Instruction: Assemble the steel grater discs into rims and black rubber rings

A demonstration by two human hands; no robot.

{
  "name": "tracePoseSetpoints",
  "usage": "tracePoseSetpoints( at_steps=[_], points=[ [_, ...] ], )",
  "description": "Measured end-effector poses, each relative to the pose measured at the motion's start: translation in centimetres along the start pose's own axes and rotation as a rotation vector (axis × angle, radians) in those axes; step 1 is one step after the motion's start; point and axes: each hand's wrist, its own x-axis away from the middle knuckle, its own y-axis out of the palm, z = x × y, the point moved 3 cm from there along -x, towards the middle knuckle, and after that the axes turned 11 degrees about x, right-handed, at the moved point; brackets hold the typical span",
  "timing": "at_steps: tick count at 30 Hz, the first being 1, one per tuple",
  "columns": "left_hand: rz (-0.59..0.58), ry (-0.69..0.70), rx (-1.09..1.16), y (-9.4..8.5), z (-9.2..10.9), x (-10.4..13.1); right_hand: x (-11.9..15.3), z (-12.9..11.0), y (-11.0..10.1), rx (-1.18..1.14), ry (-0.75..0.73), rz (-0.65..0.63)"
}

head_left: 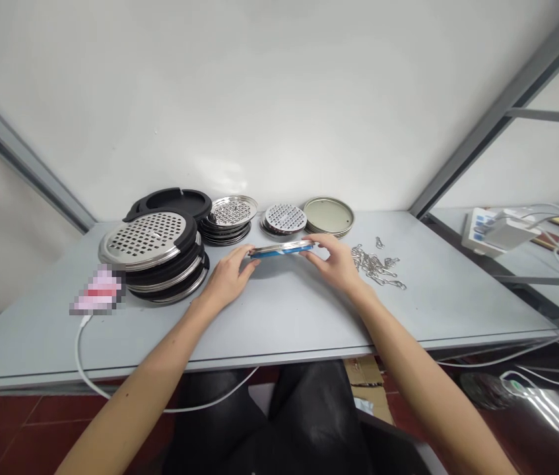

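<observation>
My left hand (230,276) and my right hand (334,262) grip opposite ends of a thin round metal disc (282,248), seen nearly edge-on above the table. Its rim is silvery and its lower side shows blue; the flat faces are hidden. Thumbs are below the edge and fingers above it. Behind it lie a stack topped by a small grater disc (286,218) and a stack of pale green round plates (329,215). Close to my right hand is a loose pile of metal wire clips (374,265).
On the left stands a tall stack of grater plates with black rims (148,241), in front of a black ring-shaped part (183,199). Another grater stack (233,212) is beside it. A white cable (79,353) runs over the front edge. Plugs and a power strip (482,231) are at right.
</observation>
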Motion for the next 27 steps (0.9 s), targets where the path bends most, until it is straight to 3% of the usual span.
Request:
tracePoseSetpoints(
  at_steps=[8,17,24,27],
  points=[
    [0.095,0.254,-0.064,0.0,1.6,0.3,0.1,-2.5,-0.4,0.020,-0.147,0.094],
    [0.035,0.305,-0.148,0.8,1.6,0.6,0.5,-3.5,1.3,-0.022,-0.292,-0.036],
    [0.148,0.153,-0.095,-0.2,0.2,0.3,0.0,-1.1,0.2,0.052,-0.034,-0.014],
    [0.147,0.121,-0.050,-0.5,-0.2,0.1,0.0,0.2,0.2,0.059,-0.004,-0.059]
  ],
)
